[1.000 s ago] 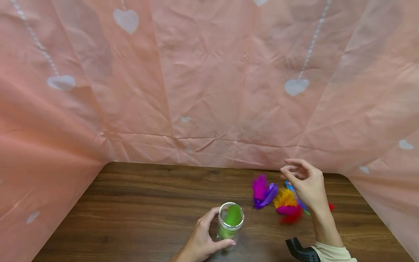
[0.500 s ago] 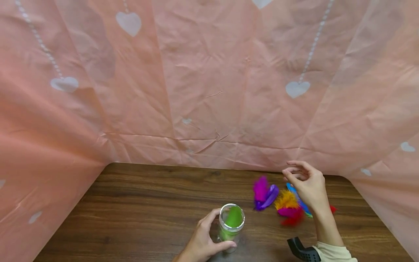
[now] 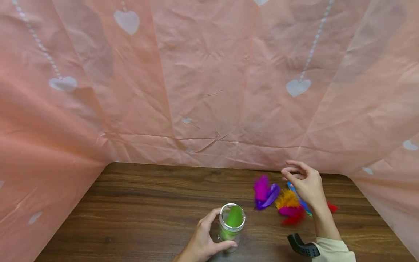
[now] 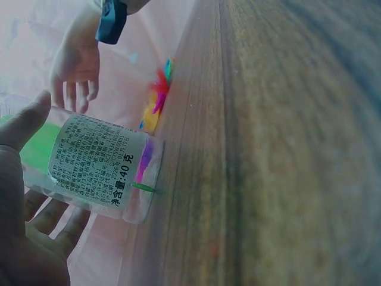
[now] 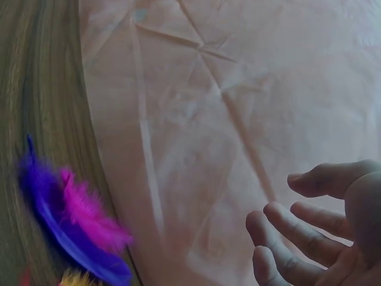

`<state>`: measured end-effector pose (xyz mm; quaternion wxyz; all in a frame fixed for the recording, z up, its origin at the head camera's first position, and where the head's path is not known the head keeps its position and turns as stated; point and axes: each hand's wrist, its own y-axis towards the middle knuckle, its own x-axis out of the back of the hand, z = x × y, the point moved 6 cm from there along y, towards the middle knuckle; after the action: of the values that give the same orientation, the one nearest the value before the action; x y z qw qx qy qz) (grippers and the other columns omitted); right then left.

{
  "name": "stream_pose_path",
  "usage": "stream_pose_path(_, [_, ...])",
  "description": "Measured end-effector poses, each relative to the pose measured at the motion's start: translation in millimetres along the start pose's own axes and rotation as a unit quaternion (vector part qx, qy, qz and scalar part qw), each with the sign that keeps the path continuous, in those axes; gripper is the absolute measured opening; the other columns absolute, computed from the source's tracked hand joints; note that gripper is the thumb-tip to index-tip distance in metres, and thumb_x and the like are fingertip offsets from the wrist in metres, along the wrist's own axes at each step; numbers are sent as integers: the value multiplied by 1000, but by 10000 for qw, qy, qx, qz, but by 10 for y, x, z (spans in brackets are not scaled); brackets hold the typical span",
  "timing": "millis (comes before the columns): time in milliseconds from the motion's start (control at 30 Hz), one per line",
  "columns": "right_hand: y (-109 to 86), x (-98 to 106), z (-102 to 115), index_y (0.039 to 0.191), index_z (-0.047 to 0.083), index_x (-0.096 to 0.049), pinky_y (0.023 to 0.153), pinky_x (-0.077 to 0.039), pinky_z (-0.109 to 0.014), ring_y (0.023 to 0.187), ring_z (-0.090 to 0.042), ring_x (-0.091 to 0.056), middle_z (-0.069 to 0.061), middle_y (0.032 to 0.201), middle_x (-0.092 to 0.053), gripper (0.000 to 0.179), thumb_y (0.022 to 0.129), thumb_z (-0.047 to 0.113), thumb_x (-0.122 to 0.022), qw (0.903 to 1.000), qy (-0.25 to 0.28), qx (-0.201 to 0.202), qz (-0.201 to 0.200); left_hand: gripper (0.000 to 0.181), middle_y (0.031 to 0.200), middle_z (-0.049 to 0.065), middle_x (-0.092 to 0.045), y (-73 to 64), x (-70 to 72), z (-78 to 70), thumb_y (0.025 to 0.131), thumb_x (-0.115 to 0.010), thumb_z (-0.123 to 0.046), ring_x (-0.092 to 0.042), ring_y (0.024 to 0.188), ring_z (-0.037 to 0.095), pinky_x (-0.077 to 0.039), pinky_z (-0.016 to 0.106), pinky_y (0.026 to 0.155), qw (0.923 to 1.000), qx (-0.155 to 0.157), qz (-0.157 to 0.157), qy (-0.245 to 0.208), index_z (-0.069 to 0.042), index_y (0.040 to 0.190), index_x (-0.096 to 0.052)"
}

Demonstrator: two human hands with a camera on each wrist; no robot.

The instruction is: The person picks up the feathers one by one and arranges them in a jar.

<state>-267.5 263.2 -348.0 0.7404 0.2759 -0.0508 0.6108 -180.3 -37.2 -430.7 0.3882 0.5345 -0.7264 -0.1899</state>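
Observation:
My left hand (image 3: pixel 204 238) holds a clear jar (image 3: pixel 232 229) upright on the table, thumb on the near side and fingers around the far side. A green feather (image 3: pixel 234 217) stands inside the uncovered jar. Printed on the jar's side in the left wrist view is a white label (image 4: pixel 98 159). My right hand (image 3: pixel 309 185) hangs above the right-hand feathers, its fingers loosely bent with nothing between them. Below it lie an orange feather (image 3: pixel 286 199), a red feather (image 3: pixel 296 216) and a blue feather (image 3: pixel 306 208), partly hidden by the wrist. A purple feather (image 3: pixel 271 196) and a magenta feather (image 3: pixel 261 186) lie left of these.
The brown wooden table (image 3: pixel 147 211) ends at a pink cloth (image 3: pixel 209 83) with white hearts, which rises at the back and both sides. A black camera mount (image 3: pixel 302 248) sits at the right sleeve. Another red feather tip (image 3: pixel 332 207) shows right of the forearm.

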Motion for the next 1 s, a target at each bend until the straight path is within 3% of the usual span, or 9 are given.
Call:
stream_pose_path(300, [63, -33, -111, 127, -4, -66, 52, -50, -20, 69, 5, -68, -7, 94, -79, 35, 96, 11, -75, 9989, -456, 66, -124, 84, 119, 4, -71, 9, 0, -4, 69, -97, -10, -68, 107, 15, -55, 32, 95, 10000, 42, -22, -9, -8, 140, -54])
stream_pose_path(700, [84, -54, -268, 123, -4, -68, 49, -48, -19, 65, 11, -64, -18, 97, -78, 32, 93, 6, -74, 9964, -797, 16, -291, 84, 121, 5, -71, 5, -3, -2, 70, -97, -10, -68, 110, 17, -54, 34, 98, 10000, 43, 17, -34, -8, 141, -53])
stream_pose_path(1000, [96, -80, -353, 121, -5, -68, 52, -48, -16, 63, 10, -64, -19, 98, -78, 32, 91, 5, -76, 9948, -932, -121, -383, 84, 123, 5, -70, -1, -8, 8, 71, -97, -12, -67, 111, 17, -54, 34, 98, 10000, 58, 29, -35, -8, 142, -53])
